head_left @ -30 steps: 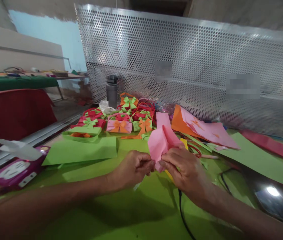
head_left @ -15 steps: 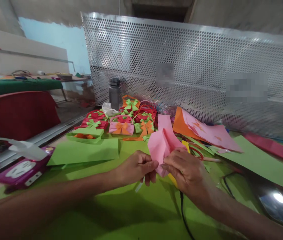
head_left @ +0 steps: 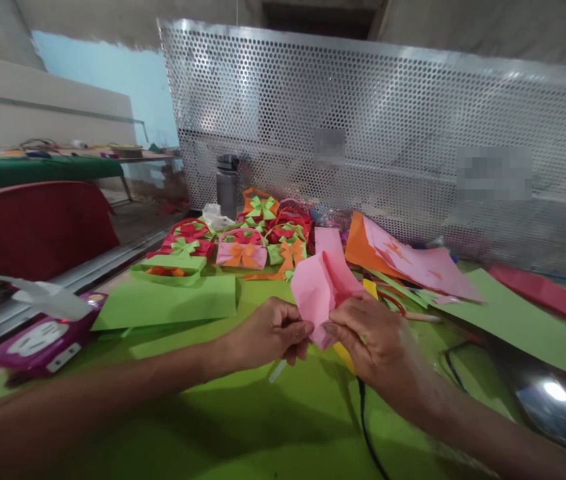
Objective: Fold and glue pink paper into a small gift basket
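Note:
A folded piece of pink paper (head_left: 313,291) is held up over the green tabletop, its upper side spread apart like a pocket. My left hand (head_left: 283,330) pinches its lower left edge between thumb and fingers. On the other side my right hand (head_left: 370,333) grips the lower right edge, the thumb toward me. Below the left fingers a short white stick (head_left: 277,371) shows; whether the hand holds it I cannot tell. Partly hidden behind the right hand is a yellow tool (head_left: 347,357) with a black cord (head_left: 370,433). A flat pink strip (head_left: 329,241) lies just beyond the paper.
Small paper bags with bows (head_left: 241,255) stand in a group at the back. Green sheets (head_left: 173,303) lie left, beside a purple tissue pack (head_left: 45,343). Pink and orange sheets (head_left: 413,260) and a dark shiny device (head_left: 553,407) are right. A perforated metal panel (head_left: 363,113) closes the back.
The pink paper has turned slightly and its opening looks narrower between my hands. Both hands keep their grip and have barely moved.

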{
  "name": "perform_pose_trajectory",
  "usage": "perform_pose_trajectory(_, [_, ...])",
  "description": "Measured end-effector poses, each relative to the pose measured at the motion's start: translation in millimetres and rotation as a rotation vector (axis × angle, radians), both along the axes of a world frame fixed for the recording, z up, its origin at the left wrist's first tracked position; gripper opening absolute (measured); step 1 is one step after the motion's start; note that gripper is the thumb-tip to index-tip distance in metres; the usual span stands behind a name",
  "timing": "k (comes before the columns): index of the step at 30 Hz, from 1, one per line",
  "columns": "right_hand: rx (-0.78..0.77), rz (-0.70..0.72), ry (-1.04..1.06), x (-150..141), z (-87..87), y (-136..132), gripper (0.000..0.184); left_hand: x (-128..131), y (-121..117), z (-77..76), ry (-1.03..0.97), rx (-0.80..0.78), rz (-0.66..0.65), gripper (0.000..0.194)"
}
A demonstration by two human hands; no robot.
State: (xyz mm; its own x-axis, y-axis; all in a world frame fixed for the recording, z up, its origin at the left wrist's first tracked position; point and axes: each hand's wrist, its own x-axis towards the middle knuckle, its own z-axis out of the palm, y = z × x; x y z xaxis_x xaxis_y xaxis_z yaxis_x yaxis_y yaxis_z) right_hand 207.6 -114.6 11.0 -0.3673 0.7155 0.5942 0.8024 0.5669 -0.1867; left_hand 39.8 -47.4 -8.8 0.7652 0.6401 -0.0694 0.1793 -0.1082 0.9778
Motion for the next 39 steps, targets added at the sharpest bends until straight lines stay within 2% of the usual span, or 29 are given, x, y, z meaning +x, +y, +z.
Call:
perform_pose_trajectory(6, [-0.08, -0.048, 0.057, -0.7, -1.1, 2.2, 0.019, 0.0, -0.3, -2.4, 0.01, -0.04, -0.002, 0.029])
perform_pose_trajectory(14, [-0.092, -0.05, 0.039, -0.3, -1.6, 0.7, 0.021, 0.5, -1.0, -5.7, 0.002, 0.019, -0.061, 0.011])
perform_pose_trajectory(20, [-0.078, -0.041, 0.041, -1.4, -3.7, 2.4, 0.021, -0.3, -0.9, -3.6, -0.023, 0.07, -0.06, 0.022])
perform_pose_trajectory(25, [-0.097, -0.059, 0.057, -2.1, -3.5, 2.6, 0.02, -2.1, -2.9, 5.9, -0.061, 0.215, -0.114, 0.033])
perform_pose_trajectory(28, [-0.097, -0.072, 0.069, -2.7, -3.9, 2.5, 0.021, -2.2, -5.3, 7.3, -0.047, 0.255, -0.137, 0.03])
perform_pose_trajectory(32, [-0.085, -0.061, 0.092, -4.4, -6.1, 2.9, 0.022, -0.1, -10.7, 4.6, -0.009, 0.288, -0.098, 0.011])
perform_pose_trajectory(39, [-0.121, -0.055, 0.095, -7.2, -9.4, 2.3, 0.018, 4.0, -18.9, -1.4, -0.042, 0.346, 0.001, 0.019])
